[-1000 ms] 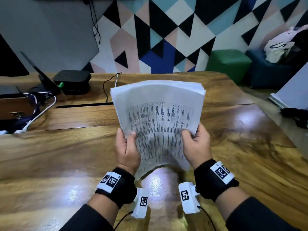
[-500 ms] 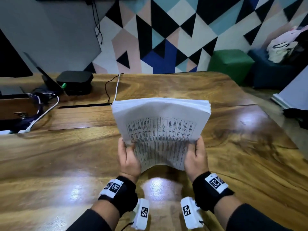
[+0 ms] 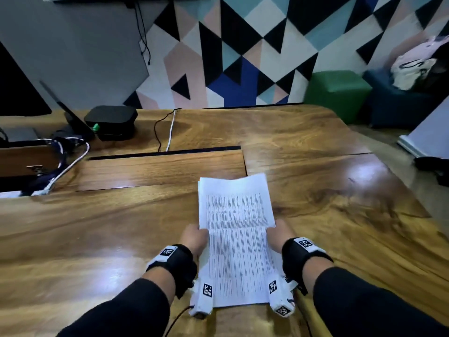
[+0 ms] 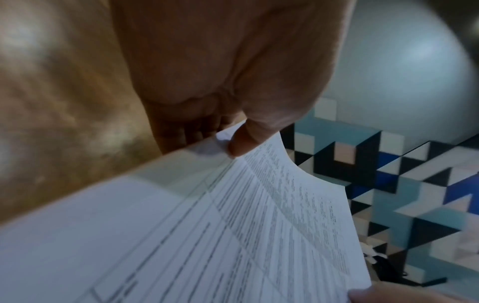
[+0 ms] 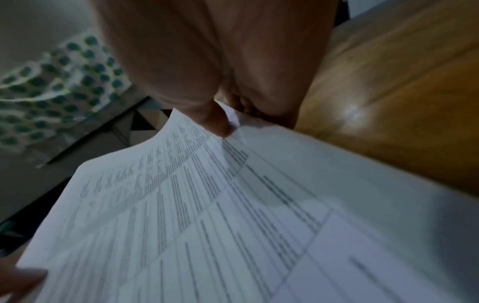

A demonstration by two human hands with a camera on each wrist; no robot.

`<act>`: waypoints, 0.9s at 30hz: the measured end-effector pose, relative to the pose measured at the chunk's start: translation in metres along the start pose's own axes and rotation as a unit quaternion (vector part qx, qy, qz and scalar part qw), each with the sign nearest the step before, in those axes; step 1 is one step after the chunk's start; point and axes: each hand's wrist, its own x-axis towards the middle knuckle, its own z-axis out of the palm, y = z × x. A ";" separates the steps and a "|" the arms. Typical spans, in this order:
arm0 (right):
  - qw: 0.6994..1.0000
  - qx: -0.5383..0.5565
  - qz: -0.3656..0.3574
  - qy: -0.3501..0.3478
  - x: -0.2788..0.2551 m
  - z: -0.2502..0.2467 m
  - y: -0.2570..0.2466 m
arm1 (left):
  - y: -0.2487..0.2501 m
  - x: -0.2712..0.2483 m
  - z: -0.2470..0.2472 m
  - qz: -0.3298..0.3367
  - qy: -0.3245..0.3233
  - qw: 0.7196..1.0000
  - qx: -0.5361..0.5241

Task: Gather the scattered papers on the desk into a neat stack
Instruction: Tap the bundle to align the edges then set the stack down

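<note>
Papers (image 3: pixel 237 242) sit between both hands over the bench (image 3: pixel 97 227), left hand (image 3: pixel 194 239) pinching the left edge, right hand (image 3: pixel 278 235) the right. White sheets, printed with dense tables, edges roughly squared, far end curling up.

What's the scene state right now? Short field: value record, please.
stack: paper stack, printed table on the top sheet, held low over the desk; contact with the desk cannot be told
left hand: left hand grips the stack's left edge, thumb on top
right hand: right hand grips the stack's right edge, thumb on top
surface: wooden desk, glossy
loose sheets: none visible on the desk
far-left items: black box and cables
</note>
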 end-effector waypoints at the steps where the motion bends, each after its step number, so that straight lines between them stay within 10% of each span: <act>1: 1.000 -0.019 0.012 -0.003 0.000 0.002 0.003 | -0.005 -0.001 0.005 -0.009 0.009 1.000 0.003; 27: 0.993 -0.095 0.073 0.014 -0.036 -0.001 0.015 | -0.035 -0.012 0.003 -0.015 0.017 0.999 0.046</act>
